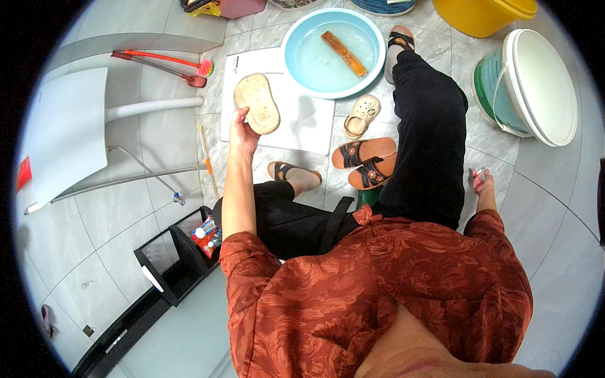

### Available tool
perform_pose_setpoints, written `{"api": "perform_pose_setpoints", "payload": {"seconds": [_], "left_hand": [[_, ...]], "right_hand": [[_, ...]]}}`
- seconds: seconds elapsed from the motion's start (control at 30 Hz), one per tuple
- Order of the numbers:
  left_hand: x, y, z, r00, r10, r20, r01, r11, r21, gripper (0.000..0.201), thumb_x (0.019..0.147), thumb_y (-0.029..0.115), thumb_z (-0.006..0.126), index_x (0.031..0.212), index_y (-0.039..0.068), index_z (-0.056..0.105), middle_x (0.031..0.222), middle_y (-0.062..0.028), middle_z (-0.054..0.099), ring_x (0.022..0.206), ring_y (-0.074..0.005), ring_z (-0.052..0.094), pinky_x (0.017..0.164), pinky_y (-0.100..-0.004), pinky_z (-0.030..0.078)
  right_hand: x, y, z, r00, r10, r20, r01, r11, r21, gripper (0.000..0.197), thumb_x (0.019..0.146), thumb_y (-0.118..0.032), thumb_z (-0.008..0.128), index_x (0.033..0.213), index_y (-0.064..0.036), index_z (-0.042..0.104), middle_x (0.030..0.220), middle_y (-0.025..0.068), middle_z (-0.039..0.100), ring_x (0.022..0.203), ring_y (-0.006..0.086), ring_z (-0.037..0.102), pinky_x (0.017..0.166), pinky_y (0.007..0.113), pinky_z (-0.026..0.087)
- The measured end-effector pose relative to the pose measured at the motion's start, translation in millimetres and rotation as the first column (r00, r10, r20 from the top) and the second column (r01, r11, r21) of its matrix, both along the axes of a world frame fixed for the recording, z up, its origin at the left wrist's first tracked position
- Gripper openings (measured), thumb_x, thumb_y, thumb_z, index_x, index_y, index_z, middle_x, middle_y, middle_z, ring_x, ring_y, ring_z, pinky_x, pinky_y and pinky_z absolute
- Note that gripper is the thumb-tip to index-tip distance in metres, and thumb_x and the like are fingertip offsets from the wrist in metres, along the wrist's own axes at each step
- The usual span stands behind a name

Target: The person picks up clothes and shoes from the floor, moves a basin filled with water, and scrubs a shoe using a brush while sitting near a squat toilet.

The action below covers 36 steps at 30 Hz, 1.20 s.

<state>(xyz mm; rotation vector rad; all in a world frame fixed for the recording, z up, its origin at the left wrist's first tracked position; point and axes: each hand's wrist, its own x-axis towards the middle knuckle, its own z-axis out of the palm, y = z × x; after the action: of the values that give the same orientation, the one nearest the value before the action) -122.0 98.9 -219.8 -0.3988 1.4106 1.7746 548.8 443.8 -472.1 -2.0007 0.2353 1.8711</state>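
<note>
My left hand (242, 133) grips a cream clog (258, 101) by its near end, with the sole turned toward me. It is held over a white board on the floor. The matching cream clog (362, 117) stands on the tiles, right of the board. Out to the right, beside my thigh, my right hand (483, 181) is low with its fingers curled. Something small and pale shows at its fingertips, too small to name. A light blue basin (290, 70) of cloudy water holds a brown wooden bar (343, 54).
The white board (301, 135) lies partly under the basin. A pair of brown sandals (372, 162) sits between my feet. A lidded white bucket (543, 88) and a yellow bucket (482, 19) stand to the right. Red-handled brushes (164, 58) and a black shelf (179, 249) are at the left.
</note>
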Motion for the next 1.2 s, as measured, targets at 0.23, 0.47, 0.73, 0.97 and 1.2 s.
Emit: {"api": "perform_pose_setpoints", "payload": {"seconds": [0.23,0.47,0.73,0.97,1.2], "left_hand": [[-5.5,4.9,-6.6,1.0,-0.001,-0.016,0.001,1.0,0.029,0.043,0.074,0.021,0.058,0.111,0.002,0.05,0.104,-0.0125,0.061,0.096,-0.0265,0.059,0.087,-0.0405,0.047],[-5.0,13.9,-2.8,0.999,-0.013,-0.034,0.014,0.999,0.041,0.051,0.078,0.027,0.052,0.121,0.0,0.045,0.119,-0.0131,0.054,0.11,-0.0276,0.051,0.097,-0.0421,0.037],[1.6,39.8,24.1,0.996,0.09,-0.025,-0.084,0.981,0.176,0.052,0.077,0.026,0.055,0.121,0.001,0.045,0.118,-0.0133,0.054,0.109,-0.0279,0.052,0.094,-0.0423,0.04],[-1.4,22.9,18.4,0.996,0.087,-0.017,-0.074,0.926,0.369,0.048,0.075,0.024,0.055,0.117,0.001,0.049,0.112,-0.012,0.058,0.102,-0.0267,0.056,0.091,-0.0415,0.043],[15.3,16.3,32.4,0.967,0.236,-0.099,-0.184,0.91,0.372,0.047,0.076,0.027,0.056,0.113,-0.002,0.05,0.108,-0.0152,0.059,0.097,-0.0274,0.058,0.089,-0.0386,0.044]], "right_hand": [[-9.6,-5.8,1.8,0.998,0.063,0.022,-0.064,0.997,0.033,0.056,0.081,-0.051,0.055,0.101,0.0007,0.046,0.068,0.0074,0.061,0.041,0.0107,0.05,0.035,0.021,0.042],[-44.5,-19.0,47.2,0.972,-0.066,0.224,-0.01,0.946,0.325,0.022,0.082,-0.02,0.049,0.095,-0.003,0.045,0.067,0.0085,0.058,0.037,0.0086,0.038,0.034,0.021,0.032],[-178.7,59.8,197.1,0.807,0.266,-0.528,0.097,0.822,0.561,0.031,0.076,0.001,0.044,0.107,0.0003,0.045,0.079,0.0069,0.053,0.041,0.0046,0.031,0.04,0.02,0.029],[-358.6,46.6,326.8,0.226,0.747,-0.625,-0.068,0.652,0.755,0.039,0.074,0.001,0.042,0.113,0.0018,0.044,0.073,0.0056,0.049,0.038,0.0026,0.028,0.039,0.019,0.028],[-468.8,-60.3,388.8,0.029,0.939,-0.344,-0.345,0.332,0.878,0.028,0.086,-0.016,0.048,0.109,-0.0003,0.051,0.058,-0.0013,0.046,0.035,-0.0001,0.026,0.031,0.014,0.024]]}}
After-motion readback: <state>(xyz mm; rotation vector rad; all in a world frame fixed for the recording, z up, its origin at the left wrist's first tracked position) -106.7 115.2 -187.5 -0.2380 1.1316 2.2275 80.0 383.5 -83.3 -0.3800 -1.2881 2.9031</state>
